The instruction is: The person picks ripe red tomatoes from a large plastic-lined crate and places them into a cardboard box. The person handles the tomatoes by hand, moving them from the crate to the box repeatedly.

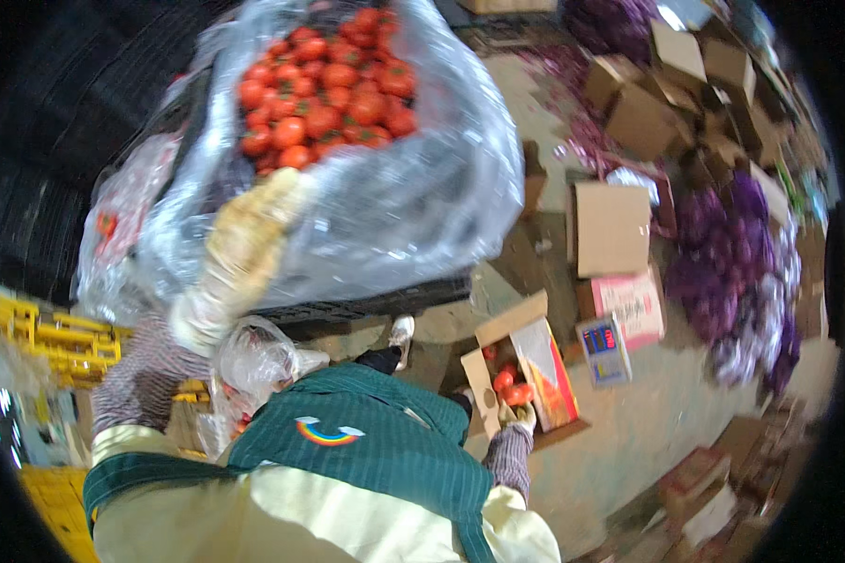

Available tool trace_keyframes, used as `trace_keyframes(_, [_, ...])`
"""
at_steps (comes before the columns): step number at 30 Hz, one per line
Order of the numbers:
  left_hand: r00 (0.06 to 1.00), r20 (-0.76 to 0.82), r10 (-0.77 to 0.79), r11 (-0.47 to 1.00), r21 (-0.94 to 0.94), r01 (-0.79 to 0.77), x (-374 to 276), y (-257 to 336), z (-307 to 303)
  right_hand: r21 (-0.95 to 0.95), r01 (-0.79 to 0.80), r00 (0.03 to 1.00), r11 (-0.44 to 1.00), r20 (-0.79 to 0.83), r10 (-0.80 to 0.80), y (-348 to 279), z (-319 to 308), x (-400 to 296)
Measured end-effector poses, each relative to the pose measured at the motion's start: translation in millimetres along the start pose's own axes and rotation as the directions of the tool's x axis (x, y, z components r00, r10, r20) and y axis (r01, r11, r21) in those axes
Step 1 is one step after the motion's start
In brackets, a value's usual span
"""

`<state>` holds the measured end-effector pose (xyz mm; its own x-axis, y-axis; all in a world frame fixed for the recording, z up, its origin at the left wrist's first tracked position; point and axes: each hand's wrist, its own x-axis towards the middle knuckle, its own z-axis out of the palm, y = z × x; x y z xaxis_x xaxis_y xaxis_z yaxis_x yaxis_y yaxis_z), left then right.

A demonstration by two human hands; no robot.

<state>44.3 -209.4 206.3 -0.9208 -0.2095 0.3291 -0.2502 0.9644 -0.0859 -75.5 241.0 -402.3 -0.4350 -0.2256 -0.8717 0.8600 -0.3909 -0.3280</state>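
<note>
My left hand (257,204), in a pale yellowish glove, reaches over the near edge of a crate lined with clear plastic sheeting (408,211). Its blurred fingertips are next to a heap of red tomatoes (324,91), and whether they grip anything cannot be told. Lower right, my gloved right hand (517,416) is at the near end of an open cardboard box (493,327). Its fingers are around a tomato (518,394) there. More tomatoes (505,376) lie inside the box, partly in shadow.
A digital scale (603,350) with a lit display stands right of the box, beside a pink-and-white carton (630,306). Farther right are purple mesh sacks (722,260) and piled cardboard boxes (648,119). Yellow metal framework (49,338) and a plastic bag (253,359) are at left.
</note>
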Motion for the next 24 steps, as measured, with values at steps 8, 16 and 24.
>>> trace_keyframes(8, [0.997, -0.08, 0.001, 0.979, 0.203, 0.015, -86.3, -12.1, 37.8, 0.139, 0.877, 0.274, 0.459, 0.639, -0.718, -244.7, 390.6, -292.2])
trace_keyframes(16, [0.967, 0.246, 0.059, 0.854, -0.513, 0.079, -156.8, -79.0, 5.8, 0.325, 0.936, -0.149, -0.133, 0.711, 0.688, -54.0, 729.0, -439.7])
trace_keyframes(24, [0.899, 0.437, 0.019, -0.303, -0.855, 0.422, -236.3, -159.8, -45.7, 0.111, 0.989, 0.054, -0.102, 0.375, 0.925, 133.0, 673.1, -336.8])
